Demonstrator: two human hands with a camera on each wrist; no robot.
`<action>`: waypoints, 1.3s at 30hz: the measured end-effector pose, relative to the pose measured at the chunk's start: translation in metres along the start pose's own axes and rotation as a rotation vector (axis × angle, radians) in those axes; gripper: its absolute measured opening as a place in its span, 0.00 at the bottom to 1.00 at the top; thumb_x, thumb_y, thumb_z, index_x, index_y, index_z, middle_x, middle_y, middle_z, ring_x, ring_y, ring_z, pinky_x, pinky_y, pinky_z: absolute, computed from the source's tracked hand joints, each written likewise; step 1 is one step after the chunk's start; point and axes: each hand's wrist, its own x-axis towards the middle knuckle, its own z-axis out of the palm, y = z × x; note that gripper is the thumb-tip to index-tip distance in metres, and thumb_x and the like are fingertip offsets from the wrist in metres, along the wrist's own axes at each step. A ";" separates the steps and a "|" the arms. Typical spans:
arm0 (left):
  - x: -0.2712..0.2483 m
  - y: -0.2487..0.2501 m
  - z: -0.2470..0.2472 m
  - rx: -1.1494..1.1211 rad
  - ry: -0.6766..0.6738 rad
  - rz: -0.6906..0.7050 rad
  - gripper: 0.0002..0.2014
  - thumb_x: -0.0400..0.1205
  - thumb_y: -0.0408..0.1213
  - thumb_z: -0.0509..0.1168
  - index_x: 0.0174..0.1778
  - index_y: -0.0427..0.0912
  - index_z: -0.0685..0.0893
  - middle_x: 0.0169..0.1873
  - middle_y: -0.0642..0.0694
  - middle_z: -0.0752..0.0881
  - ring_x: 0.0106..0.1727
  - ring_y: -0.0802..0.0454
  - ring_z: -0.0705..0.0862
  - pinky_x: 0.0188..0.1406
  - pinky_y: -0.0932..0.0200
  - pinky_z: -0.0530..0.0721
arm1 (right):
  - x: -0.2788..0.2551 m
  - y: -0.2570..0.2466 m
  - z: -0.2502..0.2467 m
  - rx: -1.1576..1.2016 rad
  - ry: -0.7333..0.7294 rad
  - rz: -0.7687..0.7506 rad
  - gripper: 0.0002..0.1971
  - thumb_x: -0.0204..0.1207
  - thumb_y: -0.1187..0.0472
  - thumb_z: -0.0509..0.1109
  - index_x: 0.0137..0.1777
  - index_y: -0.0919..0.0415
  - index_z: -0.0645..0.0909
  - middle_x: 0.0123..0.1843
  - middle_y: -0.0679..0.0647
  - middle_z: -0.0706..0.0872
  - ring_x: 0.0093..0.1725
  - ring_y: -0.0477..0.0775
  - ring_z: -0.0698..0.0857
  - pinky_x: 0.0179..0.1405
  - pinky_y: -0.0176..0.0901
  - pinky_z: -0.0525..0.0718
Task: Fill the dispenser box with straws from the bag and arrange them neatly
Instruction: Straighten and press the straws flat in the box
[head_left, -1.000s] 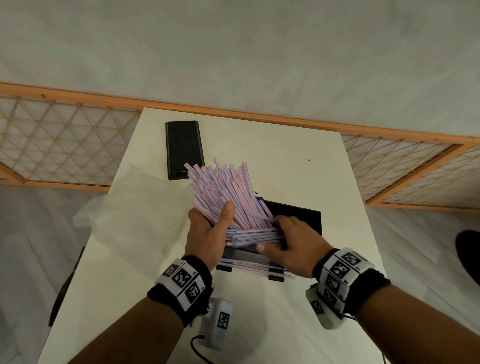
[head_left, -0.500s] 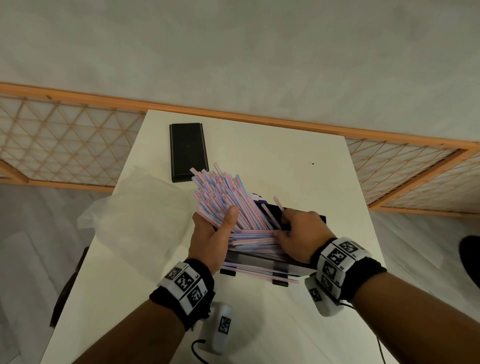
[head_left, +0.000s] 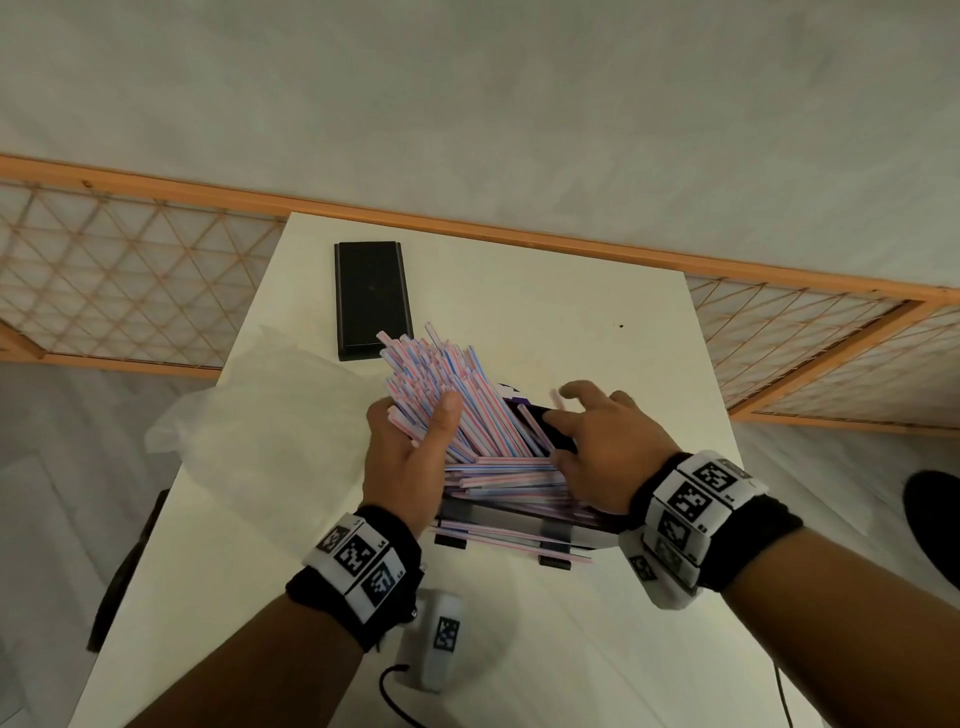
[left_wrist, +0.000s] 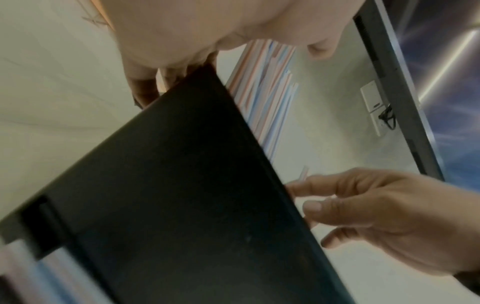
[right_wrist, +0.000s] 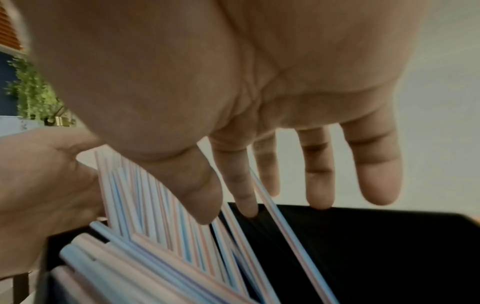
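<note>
My left hand (head_left: 418, 449) grips a thick bundle of pink- and blue-striped straws (head_left: 441, 384), thumb on top. The bundle leans up and to the left out of the black dispenser box (head_left: 553, 434). More straws (head_left: 511, 475) lie flat across the box's near side, and a few sit in its front tray (head_left: 514, 540). My right hand (head_left: 597, 431) hovers over the right of the box with its fingers (right_wrist: 242, 185) spread and nearly straight. One loose straw (right_wrist: 283, 222) runs past its index finger. The clear bag (head_left: 260, 431) lies crumpled to the left.
The box's black lid (head_left: 371, 299) lies flat at the far left of the white table (head_left: 545, 291). A wooden lattice fence (head_left: 130, 280) runs behind the table. A cabled white device (head_left: 441, 639) hangs below my left wrist.
My right hand has lifted off the flat straws and moved toward the far side of the box, with fingers spreading. The left hand keeps its hold on the bundle.
</note>
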 end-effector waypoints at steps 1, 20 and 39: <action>0.000 0.006 -0.001 -0.012 0.038 0.009 0.35 0.74 0.67 0.70 0.65 0.44 0.72 0.51 0.57 0.86 0.53 0.63 0.89 0.48 0.67 0.85 | 0.002 0.001 -0.002 -0.017 -0.008 -0.012 0.15 0.81 0.49 0.60 0.64 0.49 0.79 0.71 0.48 0.72 0.64 0.64 0.74 0.57 0.53 0.78; -0.019 0.083 0.034 0.377 -0.253 0.324 0.06 0.75 0.36 0.73 0.45 0.45 0.84 0.38 0.50 0.89 0.41 0.52 0.88 0.46 0.48 0.89 | -0.034 0.000 0.034 0.514 0.119 -0.034 0.28 0.69 0.34 0.73 0.59 0.54 0.77 0.55 0.49 0.82 0.52 0.50 0.81 0.51 0.45 0.79; 0.011 0.053 0.115 1.147 -0.381 -0.124 0.12 0.75 0.31 0.66 0.54 0.39 0.81 0.47 0.41 0.87 0.45 0.40 0.90 0.47 0.46 0.92 | -0.036 0.032 0.028 0.304 0.052 -0.155 0.16 0.71 0.48 0.76 0.45 0.61 0.80 0.49 0.60 0.84 0.50 0.60 0.81 0.46 0.45 0.76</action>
